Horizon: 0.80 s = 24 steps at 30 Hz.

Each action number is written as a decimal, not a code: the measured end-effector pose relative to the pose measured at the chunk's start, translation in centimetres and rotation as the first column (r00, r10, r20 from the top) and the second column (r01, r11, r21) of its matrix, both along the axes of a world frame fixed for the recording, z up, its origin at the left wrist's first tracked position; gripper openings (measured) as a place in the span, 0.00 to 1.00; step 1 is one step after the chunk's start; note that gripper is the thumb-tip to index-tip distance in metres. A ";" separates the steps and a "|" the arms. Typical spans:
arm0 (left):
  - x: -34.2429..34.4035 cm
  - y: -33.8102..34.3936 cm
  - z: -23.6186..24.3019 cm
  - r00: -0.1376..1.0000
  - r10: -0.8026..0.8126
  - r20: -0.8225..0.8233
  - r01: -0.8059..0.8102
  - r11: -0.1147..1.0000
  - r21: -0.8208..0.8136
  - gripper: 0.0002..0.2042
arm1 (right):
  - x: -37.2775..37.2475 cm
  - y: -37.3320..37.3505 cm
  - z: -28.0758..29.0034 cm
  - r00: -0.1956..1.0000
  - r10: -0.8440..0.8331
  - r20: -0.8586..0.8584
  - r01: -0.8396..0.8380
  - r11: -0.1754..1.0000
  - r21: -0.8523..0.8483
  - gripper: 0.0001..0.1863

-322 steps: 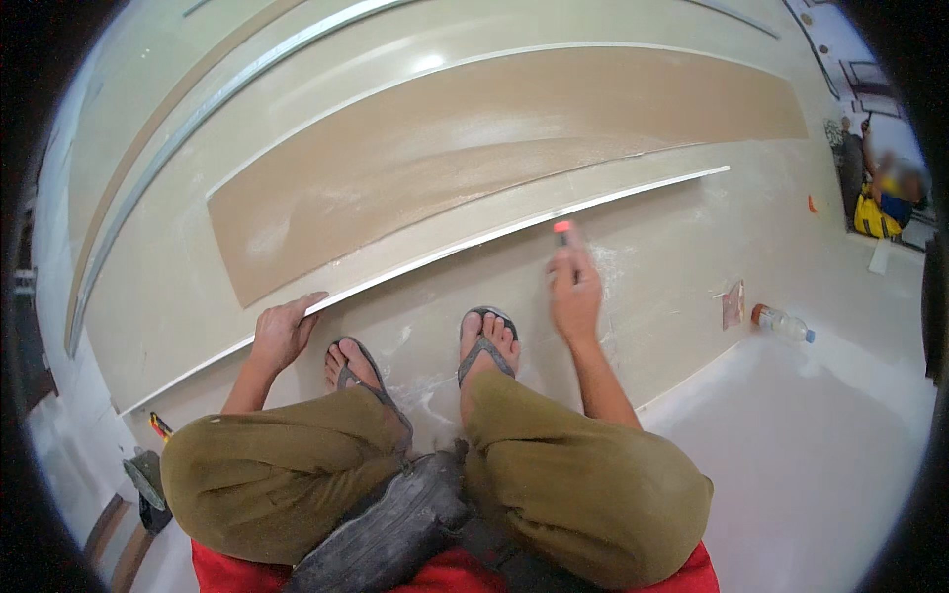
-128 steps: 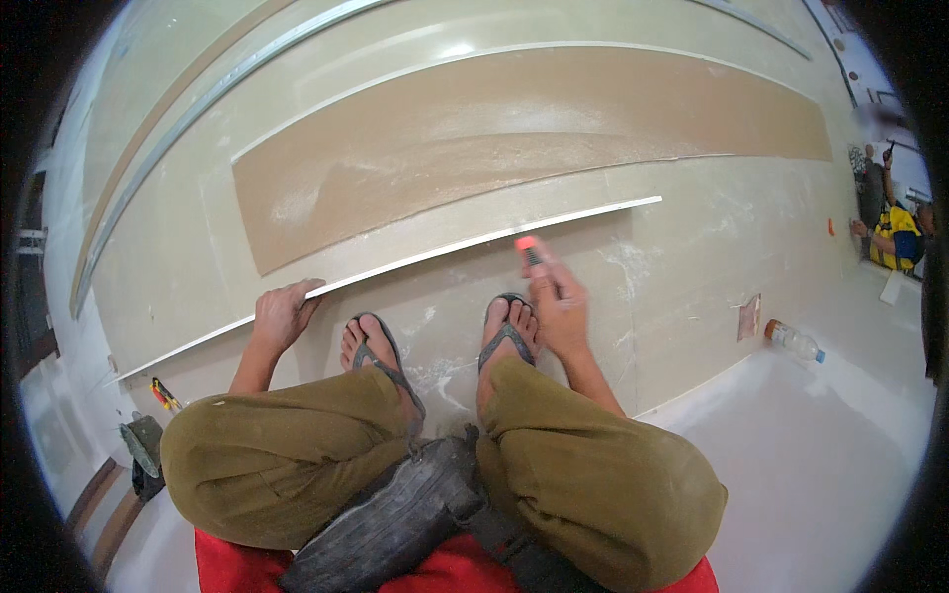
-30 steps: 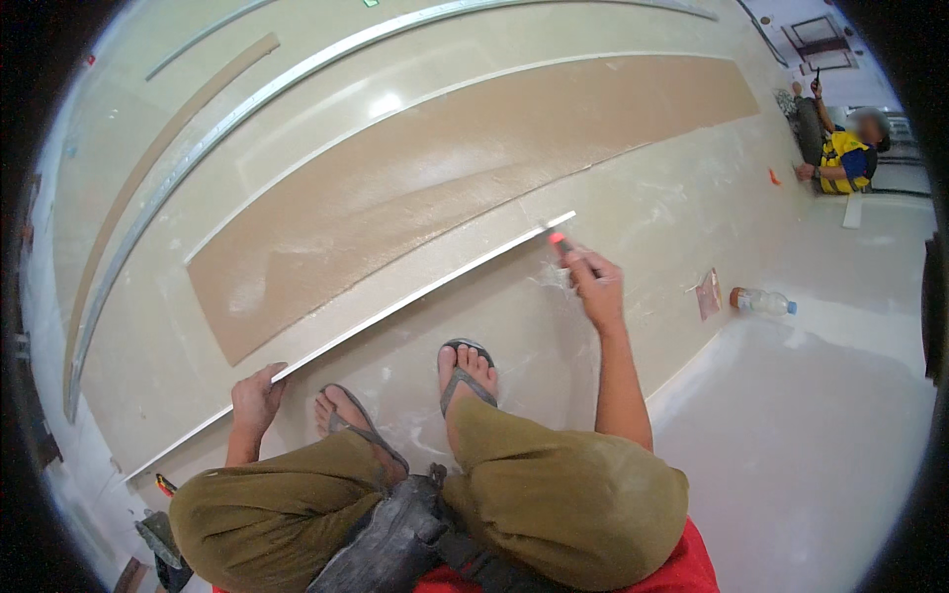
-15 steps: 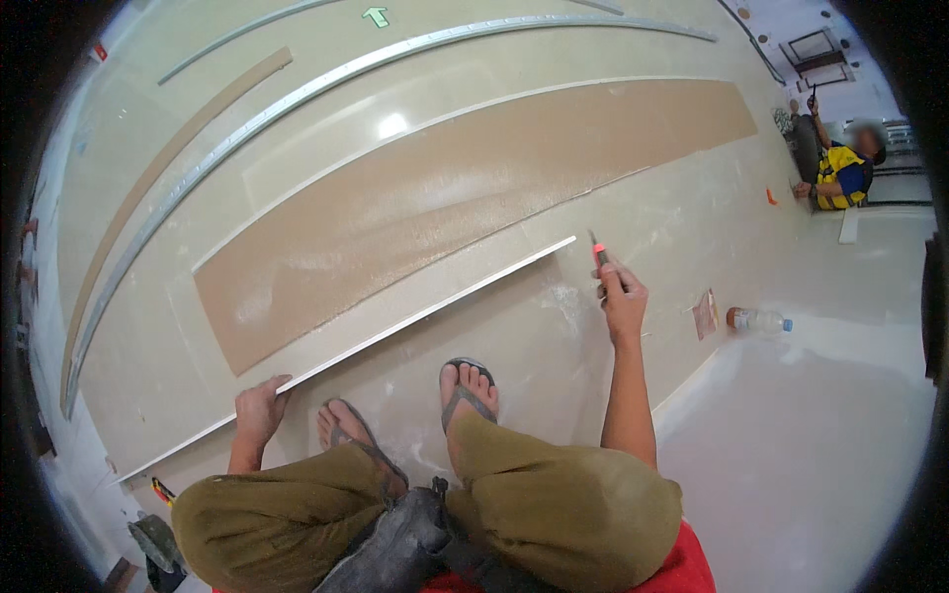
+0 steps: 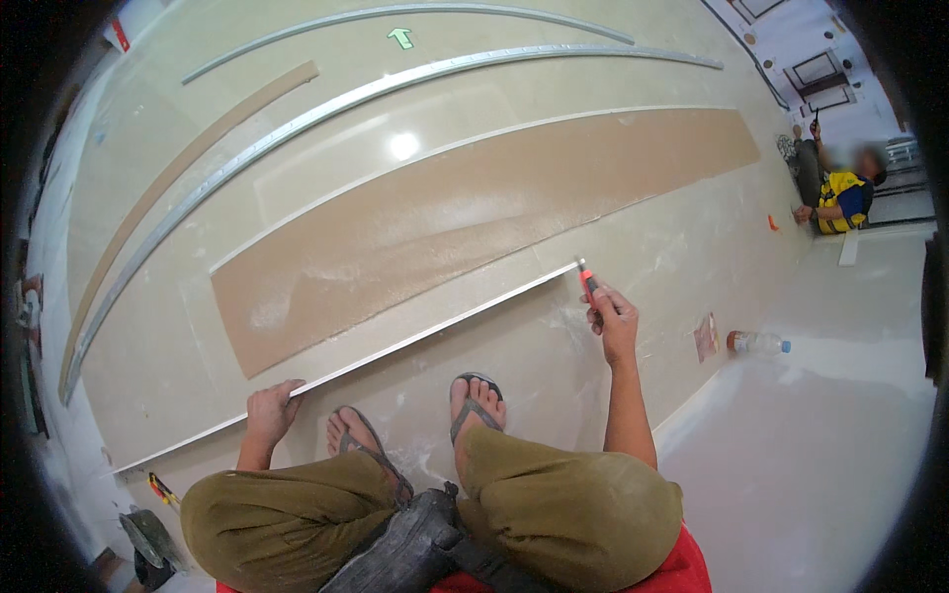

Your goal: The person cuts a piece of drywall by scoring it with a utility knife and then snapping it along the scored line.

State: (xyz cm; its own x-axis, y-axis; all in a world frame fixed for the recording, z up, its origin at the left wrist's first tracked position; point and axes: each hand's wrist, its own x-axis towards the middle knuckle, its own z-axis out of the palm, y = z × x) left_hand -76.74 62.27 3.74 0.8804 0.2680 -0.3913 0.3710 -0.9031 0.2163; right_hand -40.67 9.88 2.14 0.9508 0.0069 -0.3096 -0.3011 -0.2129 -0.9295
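My left hand (image 5: 272, 413) presses the straightedge (image 5: 395, 346) flat, fingers spread; right hand (image 5: 615, 321) grips the knife (image 5: 587, 283) at its far end; scoring the board (image 5: 554, 366) needs steady pull.

I'm squatting with both knees up at the bottom of the frame, feet flat just ahead of them. My left hand (image 5: 272, 410) is down at lower left, palm flat with fingers spread, arm pretty much straight. My right arm reaches up to right of centre, right hand (image 5: 615, 321) curled in a fist-type grip, thumb on top.
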 end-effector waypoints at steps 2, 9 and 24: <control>-0.6 0.4 -0.6 1.000 -0.007 0.030 0.006 1.000 0.016 0.13 | -0.5 1.2 -0.3 0.981 0.189 -0.053 -0.189 0.982 -0.009 0.19; -0.9 0.4 -1.6 1.000 -0.008 0.017 0.007 1.000 0.025 0.13 | -0.8 1.6 -1.3 0.998 -0.059 0.015 0.059 0.998 0.013 0.19; -1.2 0.4 -0.4 0.997 0.065 0.035 -0.065 0.998 -0.015 0.13 | -8.6 -2.2 -7.9 0.968 -0.062 0.244 0.204 0.759 -0.618 0.25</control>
